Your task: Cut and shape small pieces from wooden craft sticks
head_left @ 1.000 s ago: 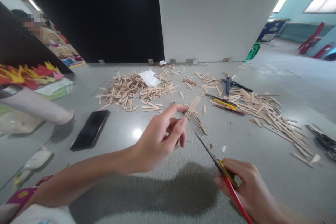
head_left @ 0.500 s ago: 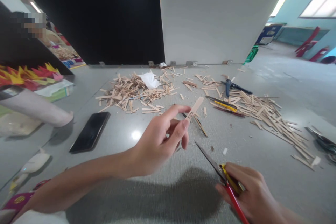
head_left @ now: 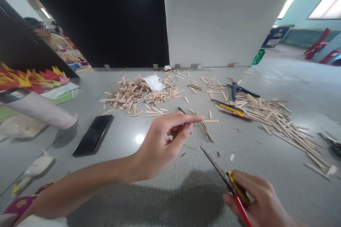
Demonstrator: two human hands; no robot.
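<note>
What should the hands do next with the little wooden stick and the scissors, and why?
Probably bring the stick between the scissors blades. The left hand pinches it level by one end, its free end pointing right, while the right hand holds the scissors just below, apart from it.

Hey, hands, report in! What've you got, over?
Left hand pinching a wooden stick, held flat. Right hand gripping red-handled scissors, blades shut. Phone lies apart, left.

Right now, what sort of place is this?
Probably a school or workshop craft space: heaps of cut wooden sticks on the grey floor, scissors in the right hand, coloured paper crafts.
</note>
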